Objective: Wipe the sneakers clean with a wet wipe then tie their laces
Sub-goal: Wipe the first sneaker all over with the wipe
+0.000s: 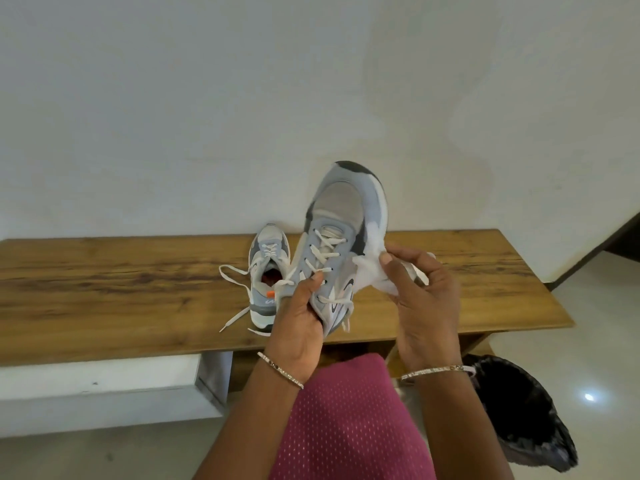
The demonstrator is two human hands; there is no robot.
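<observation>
Left hand [300, 320] grips raised sneaker [341, 244]; right hand [424, 292] pinches wipe [375, 268], seemingly touching it.

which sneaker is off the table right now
The larger-looking sneaker, gripped at its heel by the left hand, toe raised toward the wall. The other sneaker rests on the wooden table.

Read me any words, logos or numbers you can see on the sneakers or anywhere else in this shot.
No text can be read.
Sneaker on the bench: light script mark on the heel, too small and blurred to read.
Sneaker in the left hand: dark logo marks on the side, a shape and no letters that I can make out.
Orange tag on the bench sneaker: no legible print.
Wipe, bench, bin: no writing visible.
</observation>
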